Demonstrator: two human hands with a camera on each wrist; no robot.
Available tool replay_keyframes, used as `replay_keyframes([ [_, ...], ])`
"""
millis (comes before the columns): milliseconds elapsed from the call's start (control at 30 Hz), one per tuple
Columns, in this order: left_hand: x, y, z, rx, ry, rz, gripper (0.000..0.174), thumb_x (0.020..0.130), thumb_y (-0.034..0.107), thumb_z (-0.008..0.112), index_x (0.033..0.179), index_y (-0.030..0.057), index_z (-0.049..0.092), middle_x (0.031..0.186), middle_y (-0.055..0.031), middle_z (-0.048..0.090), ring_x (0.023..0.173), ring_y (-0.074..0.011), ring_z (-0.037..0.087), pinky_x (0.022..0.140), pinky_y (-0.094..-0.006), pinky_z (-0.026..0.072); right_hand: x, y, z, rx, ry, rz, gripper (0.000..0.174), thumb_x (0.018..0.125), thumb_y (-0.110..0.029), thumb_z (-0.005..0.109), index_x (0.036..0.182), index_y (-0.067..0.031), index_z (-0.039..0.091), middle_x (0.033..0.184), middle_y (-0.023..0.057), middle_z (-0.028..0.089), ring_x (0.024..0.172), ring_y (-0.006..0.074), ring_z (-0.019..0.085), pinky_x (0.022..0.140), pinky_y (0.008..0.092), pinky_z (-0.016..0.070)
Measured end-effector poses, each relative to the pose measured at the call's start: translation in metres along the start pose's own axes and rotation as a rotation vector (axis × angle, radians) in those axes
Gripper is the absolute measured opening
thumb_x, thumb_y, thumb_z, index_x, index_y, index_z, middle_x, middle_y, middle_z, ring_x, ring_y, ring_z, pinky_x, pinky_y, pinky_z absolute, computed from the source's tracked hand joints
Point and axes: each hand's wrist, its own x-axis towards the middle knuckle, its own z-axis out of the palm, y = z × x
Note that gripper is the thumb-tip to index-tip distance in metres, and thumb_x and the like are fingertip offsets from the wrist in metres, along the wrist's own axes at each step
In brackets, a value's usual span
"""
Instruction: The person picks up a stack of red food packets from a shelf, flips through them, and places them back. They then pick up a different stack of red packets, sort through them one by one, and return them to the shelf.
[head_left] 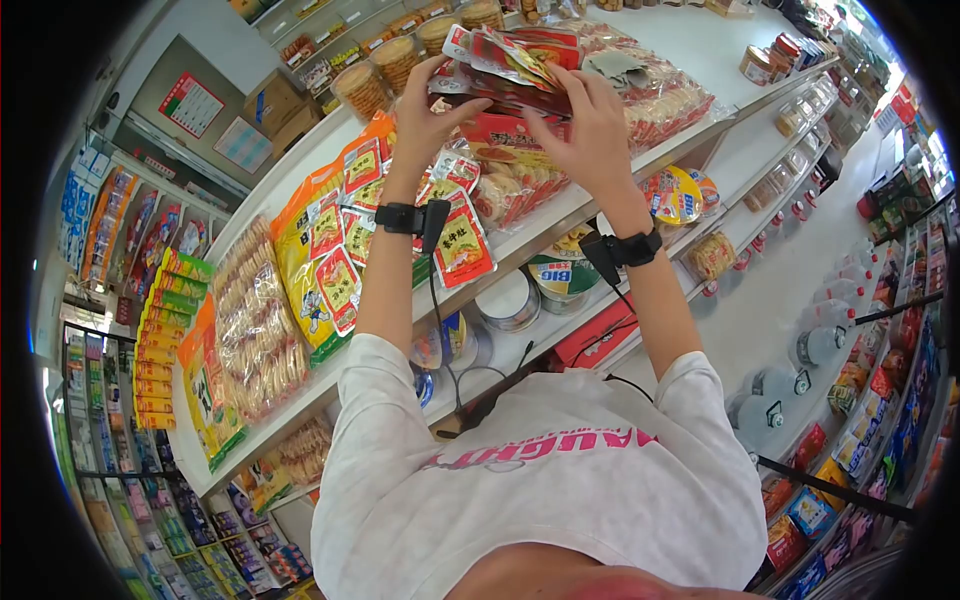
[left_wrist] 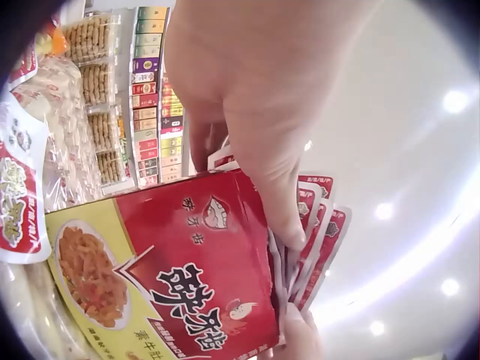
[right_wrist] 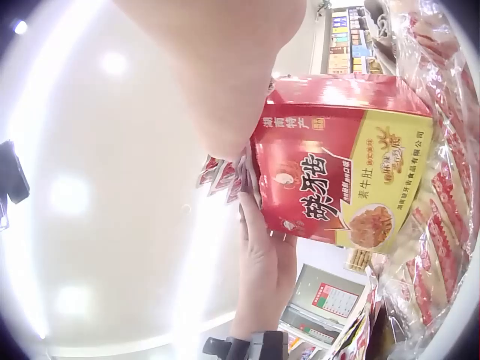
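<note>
A red-and-yellow snack box [left_wrist: 187, 255] with a picture of food on its front stands on the shelf top, its opening facing up. Several flat red snack packets [head_left: 505, 55] stick out of that opening. My left hand [head_left: 425, 115] grips the packets from the left, its thumb lying against them at the box rim in the left wrist view. From the other side my right hand [head_left: 590, 125] holds the same bunch, thumb near the front edge and fingers behind. In the right wrist view the box front [right_wrist: 337, 180] shows below the hands' grip.
Loose red-and-white packets [head_left: 465, 240] lie over a large yellow bag [head_left: 305, 260] at the left. Clear bags of wrapped crackers [head_left: 665, 100] sit to the right. Round tubs [head_left: 565, 275] fill the shelf below. Jars of biscuits [head_left: 365, 90] stand behind.
</note>
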Motion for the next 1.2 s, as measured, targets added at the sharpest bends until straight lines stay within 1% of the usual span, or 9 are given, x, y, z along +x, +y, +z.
replay_keyframes([
  [133, -0.003, 0.015, 0.012, 0.118, 0.041, 0.184, 0.086, 0.085, 0.017, 0.092, 0.156, 0.0036, 0.044, 0.143, -0.0131, 0.06, 0.121, -0.0208, 0.066, 0.102, -0.0363, 0.0561, 0.006, -0.012, -0.002, -0.026, -0.091, 0.022, 0.061, 0.091, -0.038, 0.078, 0.138, -0.0038, 0.06, 0.119, 0.0163, 0.064, 0.109, 0.0383, 0.063, 0.096, 0.0477, 0.0516],
  [367, -0.005, -0.001, 0.015, -0.145, 0.027, 0.032, 0.081, 0.09, 0.015, 0.086, 0.158, 0.0056, 0.043, 0.138, -0.015, 0.064, 0.118, -0.0188, 0.067, 0.101, -0.0345, 0.0557, 0.014, -0.002, 0.002, -0.015, -0.129, 0.024, 0.053, 0.097, -0.044, 0.073, 0.128, -0.002, 0.061, 0.102, 0.0197, 0.073, 0.102, 0.0389, 0.069, 0.104, 0.0482, 0.0495],
  [433, -0.007, -0.005, 0.023, -0.314, 0.127, -0.002, 0.078, 0.093, 0.017, 0.084, 0.158, 0.0057, 0.043, 0.133, -0.0145, 0.067, 0.115, -0.0182, 0.068, 0.098, -0.0331, 0.0558, 0.014, 0.004, 0.002, -0.073, -0.183, 0.023, 0.048, 0.098, -0.045, 0.071, 0.117, -0.0019, 0.064, 0.093, 0.0184, 0.074, 0.098, 0.0368, 0.071, 0.111, 0.051, 0.0441],
  [567, -0.017, -0.003, 0.018, -0.233, 0.02, -0.207, 0.071, 0.097, 0.027, 0.08, 0.152, -0.0027, 0.045, 0.133, -0.0136, 0.064, 0.117, -0.0188, 0.065, 0.098, -0.0327, 0.0535, 0.012, 0.003, -0.003, -0.279, -0.351, -0.021, 0.05, 0.1, -0.05, 0.067, 0.1, 0.0, 0.07, 0.088, 0.018, 0.075, 0.094, 0.0332, 0.073, 0.122, 0.0574, 0.0311],
  [667, -0.021, 0.023, 0.017, -0.064, -0.045, -0.188, 0.059, 0.102, 0.028, 0.072, 0.147, -0.0033, 0.048, 0.124, -0.0119, 0.069, 0.109, -0.016, 0.067, 0.094, -0.0312, 0.0531, 0.005, 0.012, 0.004, -0.26, -0.247, -0.119, 0.055, 0.1, -0.053, 0.064, 0.09, 0.0008, 0.072, 0.09, 0.0184, 0.076, 0.097, 0.0328, 0.073, 0.124, 0.059, 0.0261],
  [867, -0.018, 0.039, 0.032, -0.191, 0.139, -0.106, 0.054, 0.108, 0.025, 0.061, 0.151, -0.0036, 0.044, 0.122, -0.0102, 0.069, 0.106, -0.0152, 0.065, 0.094, -0.0304, 0.0516, 0.012, -0.005, -0.004, -0.123, -0.234, 0.015, 0.068, 0.1, -0.052, 0.064, 0.141, 0.0028, 0.06, 0.096, 0.0172, 0.074, 0.101, 0.0338, 0.072, 0.127, 0.0583, 0.0228],
  [967, -0.016, 0.034, 0.03, -0.248, 0.19, -0.087, 0.061, 0.109, 0.025, 0.059, 0.158, -0.0035, 0.037, 0.124, -0.01, 0.068, 0.107, -0.0161, 0.065, 0.095, -0.0301, 0.0509, 0.011, -0.002, 0.001, -0.098, -0.137, -0.062, 0.078, 0.099, -0.05, 0.066, 0.16, -0.0076, 0.043, 0.104, 0.0163, 0.073, 0.101, 0.0338, 0.072, 0.126, 0.0578, 0.0244],
  [1067, -0.014, 0.032, 0.023, -0.216, 0.142, -0.083, 0.07, 0.108, 0.028, 0.062, 0.162, -0.0037, 0.031, 0.127, -0.0118, 0.067, 0.109, -0.0178, 0.064, 0.097, -0.0303, 0.0508, 0.015, -0.006, -0.013, -0.275, -0.121, -0.147, 0.074, 0.099, -0.049, 0.067, 0.161, -0.0164, 0.043, 0.111, 0.0166, 0.072, 0.103, 0.0335, 0.07, 0.124, 0.0567, 0.0293],
  [1200, -0.015, 0.058, 0.025, -0.143, 0.058, -0.075, 0.081, 0.103, 0.034, 0.07, 0.162, -0.0039, 0.03, 0.131, -0.0162, 0.066, 0.113, -0.0204, 0.066, 0.098, -0.0325, 0.0526, 0.019, -0.017, -0.016, -0.156, -0.256, -0.069, 0.08, 0.1, -0.045, 0.066, 0.161, -0.0023, 0.037, 0.112, 0.0221, 0.071, 0.106, 0.0377, 0.069, 0.12, 0.0522, 0.0383],
])
